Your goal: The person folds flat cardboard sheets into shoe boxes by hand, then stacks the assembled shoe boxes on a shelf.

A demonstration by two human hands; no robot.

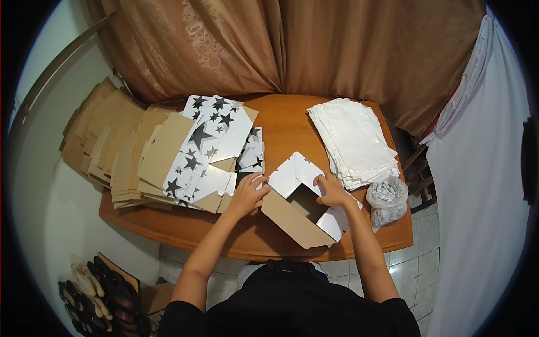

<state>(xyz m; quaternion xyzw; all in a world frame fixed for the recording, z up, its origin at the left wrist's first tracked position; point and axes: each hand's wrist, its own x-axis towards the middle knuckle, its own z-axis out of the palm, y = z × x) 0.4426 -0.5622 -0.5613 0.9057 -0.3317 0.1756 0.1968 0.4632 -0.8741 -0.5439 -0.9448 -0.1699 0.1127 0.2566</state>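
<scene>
In front of me on the table is a part-folded cardboard box (289,222), plain brown on one side, with white flaps around a dark square opening. It sits turned at an angle, one corner towards me. My left hand (249,196) grips its left corner with bent fingers. On the right, my right hand (333,192) holds the white flap (307,168) beside the opening, thumb and fingers curled at its edge. Left of the box lie flat white sheets with black stars (216,132), on top of stacked brown cardboard (160,151).
A stack of white paper sheets (356,140) lies at the back right of the wooden table (286,123). Near it stands a clear plastic bag (387,199) with greyish contents. Brown curtains (337,50) hang behind. Shoes (104,292) are on the floor at lower left.
</scene>
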